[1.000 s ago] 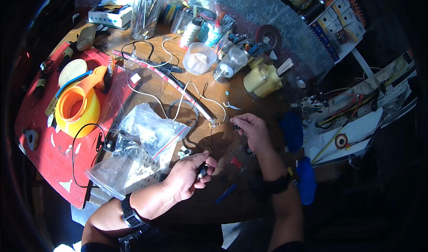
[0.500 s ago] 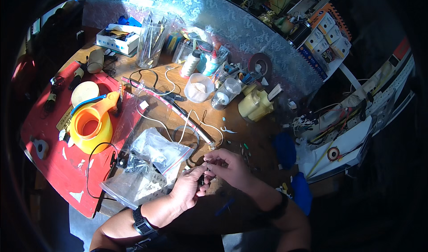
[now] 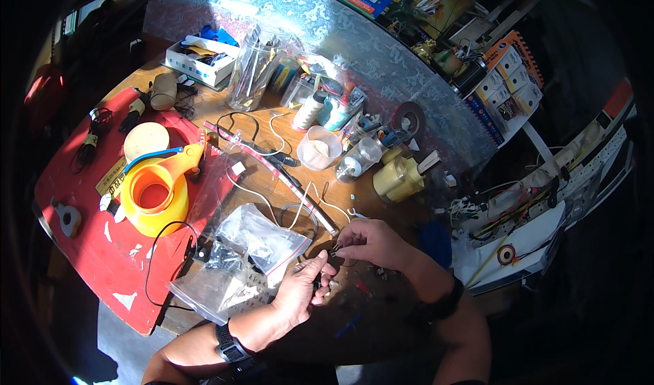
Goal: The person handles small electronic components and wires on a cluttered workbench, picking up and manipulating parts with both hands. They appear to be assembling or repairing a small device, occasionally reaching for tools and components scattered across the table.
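Near the front middle of the wooden table, my left hand [image 3: 300,291] is closed, thumb up, around small dark pieces too tiny to make out. Just right of it, my right hand [image 3: 376,244] pinches a thin dark bit between thumb and fingertips. Only a small gap separates the two hands. Beyond the fingers ends a long striped rod [image 3: 271,172], red, white and black, lying slantwise on the wood. Clear zip bags [image 3: 262,238] with small dark parts inside lie to the left of my left hand.
A yellow pot [image 3: 170,211] with an orange funnel-like top stands on a red board [image 3: 78,228] at left. Along the back are a tall clear jar [image 3: 252,72], a white box [image 3: 197,63], a clear cup [image 3: 319,148] and a yellowish holder [image 3: 400,179]. White cables cross the middle.
My right hand has drawn slightly away from the left, opening a small gap between the fingertips. The whole view has shifted, so the table's things appear further right.
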Available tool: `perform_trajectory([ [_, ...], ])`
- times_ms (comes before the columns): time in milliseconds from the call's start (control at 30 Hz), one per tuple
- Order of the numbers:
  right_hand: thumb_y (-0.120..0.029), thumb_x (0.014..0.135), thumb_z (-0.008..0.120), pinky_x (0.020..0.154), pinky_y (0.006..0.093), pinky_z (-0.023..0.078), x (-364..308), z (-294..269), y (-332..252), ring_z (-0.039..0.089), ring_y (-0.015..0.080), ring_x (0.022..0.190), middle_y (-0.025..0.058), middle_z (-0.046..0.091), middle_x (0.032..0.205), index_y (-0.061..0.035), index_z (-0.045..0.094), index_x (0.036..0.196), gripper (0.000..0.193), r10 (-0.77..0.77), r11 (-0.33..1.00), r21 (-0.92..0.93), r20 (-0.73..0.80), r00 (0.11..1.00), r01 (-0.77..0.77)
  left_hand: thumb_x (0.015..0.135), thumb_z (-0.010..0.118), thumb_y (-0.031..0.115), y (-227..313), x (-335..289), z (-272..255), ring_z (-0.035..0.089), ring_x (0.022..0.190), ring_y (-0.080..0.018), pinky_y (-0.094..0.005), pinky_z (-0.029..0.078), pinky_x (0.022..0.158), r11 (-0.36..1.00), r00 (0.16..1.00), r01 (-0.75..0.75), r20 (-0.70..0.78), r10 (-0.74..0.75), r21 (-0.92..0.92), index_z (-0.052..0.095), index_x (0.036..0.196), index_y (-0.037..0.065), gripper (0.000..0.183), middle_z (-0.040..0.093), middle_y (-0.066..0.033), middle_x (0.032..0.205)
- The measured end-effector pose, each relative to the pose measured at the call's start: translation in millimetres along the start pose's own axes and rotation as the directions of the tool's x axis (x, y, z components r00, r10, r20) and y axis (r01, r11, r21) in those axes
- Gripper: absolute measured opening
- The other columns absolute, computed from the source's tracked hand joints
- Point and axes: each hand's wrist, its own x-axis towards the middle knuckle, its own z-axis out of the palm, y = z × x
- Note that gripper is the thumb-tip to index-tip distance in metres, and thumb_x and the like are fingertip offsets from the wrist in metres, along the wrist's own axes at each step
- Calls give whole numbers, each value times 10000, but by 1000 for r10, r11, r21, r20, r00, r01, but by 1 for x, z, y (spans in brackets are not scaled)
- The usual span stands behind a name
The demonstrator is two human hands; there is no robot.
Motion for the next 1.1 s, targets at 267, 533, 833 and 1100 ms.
perform_trajectory([
  [267,-128,750,711,578,245,448,84,-112,34,553,91,624,41,612,691,24,629,799,179,-198,971,-223,-570,797,82,939,477,314,-3,5,-5,400,530,-96,-210,302,434,996,998,64,-10,-63,60,547,847,34,302,452,-24,696],
  [533,-192,715,736,611,297,462,166,-153,45,607,166,641,92,644,694,11,655,802,235,-111,832,-470,-660,743,-293,942,469,310,-7,12,-11,398,516,-87,-206,291,441,995,997,75,4,-76,64,548,827,46,299,452,-2,665],
  [833,-290,693,736,674,383,484,205,-151,43,634,278,766,118,659,801,-55,670,810,271,-35,553,-670,-613,790,-495,935,466,208,-13,20,-16,431,605,-70,-206,346,527,999,999,30,35,-31,18,554,831,56,204,484,14,677],
  [1100,-305,696,738,705,389,495,209,-160,50,635,291,834,125,665,874,-68,676,840,285,4,607,-632,-604,797,-482,928,456,179,-12,16,-13,439,630,-61,-197,351,557,998,999,6,37,-8,66,558,827,66,182,494,22,701],
])
